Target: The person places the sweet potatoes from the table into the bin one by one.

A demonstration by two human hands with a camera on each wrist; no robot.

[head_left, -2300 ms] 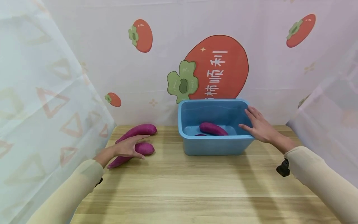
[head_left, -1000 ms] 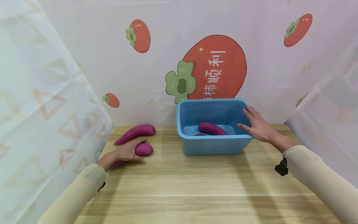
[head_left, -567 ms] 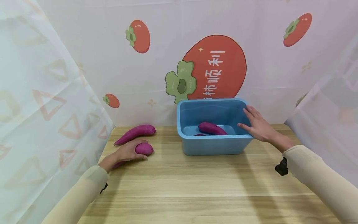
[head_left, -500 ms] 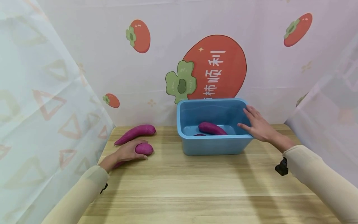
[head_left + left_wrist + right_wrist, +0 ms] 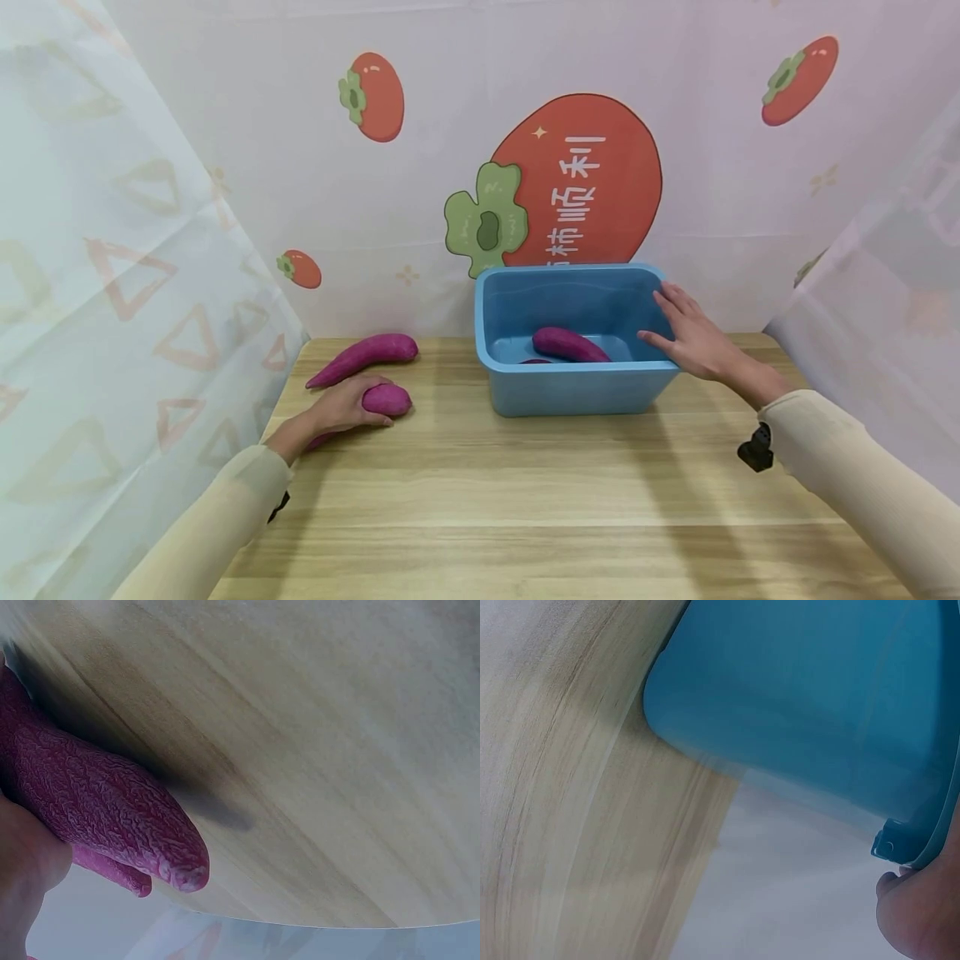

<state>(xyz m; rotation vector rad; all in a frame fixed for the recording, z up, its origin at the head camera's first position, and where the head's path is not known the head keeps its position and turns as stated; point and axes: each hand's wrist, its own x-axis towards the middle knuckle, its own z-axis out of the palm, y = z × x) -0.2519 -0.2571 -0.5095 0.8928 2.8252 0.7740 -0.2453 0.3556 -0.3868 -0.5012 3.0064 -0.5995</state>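
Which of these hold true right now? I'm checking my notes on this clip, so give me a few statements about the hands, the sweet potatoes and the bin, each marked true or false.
1. The left hand grips the nearer sweet potato on the table. True.
2. The blue bin is empty. False: at least one purple sweet potato lies inside it.
3. The right hand rests on the bin's right rim with straight fingers. True.
4. The far sweet potato is in the right hand. False: it lies on the table, behind the left hand, with no hand on it.
5. The bin stands left of both loose sweet potatoes. False: it stands to their right.
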